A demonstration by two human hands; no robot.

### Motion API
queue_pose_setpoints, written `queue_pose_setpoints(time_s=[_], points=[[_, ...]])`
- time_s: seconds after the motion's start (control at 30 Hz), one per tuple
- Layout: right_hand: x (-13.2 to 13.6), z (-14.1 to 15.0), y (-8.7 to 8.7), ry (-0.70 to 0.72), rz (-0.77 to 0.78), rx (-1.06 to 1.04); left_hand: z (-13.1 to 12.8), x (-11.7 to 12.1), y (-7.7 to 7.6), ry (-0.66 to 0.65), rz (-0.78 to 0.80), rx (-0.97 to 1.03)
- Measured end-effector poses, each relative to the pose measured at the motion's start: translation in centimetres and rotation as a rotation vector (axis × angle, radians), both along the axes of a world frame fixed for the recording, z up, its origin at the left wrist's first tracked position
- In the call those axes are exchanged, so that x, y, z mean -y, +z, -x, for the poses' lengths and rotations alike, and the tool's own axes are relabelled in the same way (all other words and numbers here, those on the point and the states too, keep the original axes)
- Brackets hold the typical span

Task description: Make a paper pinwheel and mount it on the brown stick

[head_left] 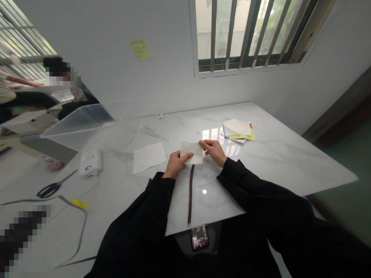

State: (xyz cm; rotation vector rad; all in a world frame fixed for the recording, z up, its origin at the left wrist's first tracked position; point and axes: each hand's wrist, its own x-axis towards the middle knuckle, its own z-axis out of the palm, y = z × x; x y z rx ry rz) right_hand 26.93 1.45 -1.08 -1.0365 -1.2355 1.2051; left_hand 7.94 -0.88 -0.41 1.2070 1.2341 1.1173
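A small off-white piece of paper (191, 148) is held up between my two hands over the marble-patterned table. My left hand (176, 163) grips its left side, the thumb lying across the front. At the upper right corner, my right hand (213, 150) pinches the paper between thumb and fingers. Below the paper a thin dark brown stick (190, 197) lies lengthwise on the table, its far end hidden behind the paper. A larger cream sheet (149, 157) lies flat to the left of my left hand.
Papers and a yellow sheet (239, 130) are stacked at the right back. On the left are a clear plastic bin (78, 123), a white device (91, 163) with a cable, and black-handled scissors (53, 188). Other people sit at far left. A barred window (249, 34) is ahead.
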Motion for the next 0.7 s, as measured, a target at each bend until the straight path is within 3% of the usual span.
queue_pose_setpoints(time_s=[0.17, 0.33, 0.4, 0.7], points=[[-0.1, 0.0, -0.3, -0.02, 0.016, 0.033, 0.0, 0.1, 0.1, 0.001, -0.006, 0.012], [-0.1, -0.3, -0.7, 0.165, 0.017, 0.178, 0.1, 0.1, 0.1, 0.058, -0.029, 0.058], [-0.1, -0.4, -0.9, 0.177, -0.032, 0.224, 0.1, 0.1, 0.1, 0.059, -0.024, 0.061], [0.5, 0.7, -0.5, 0.223, -0.032, 0.075, 0.0, 0.3, 0.4, 0.04, -0.07, -0.046]])
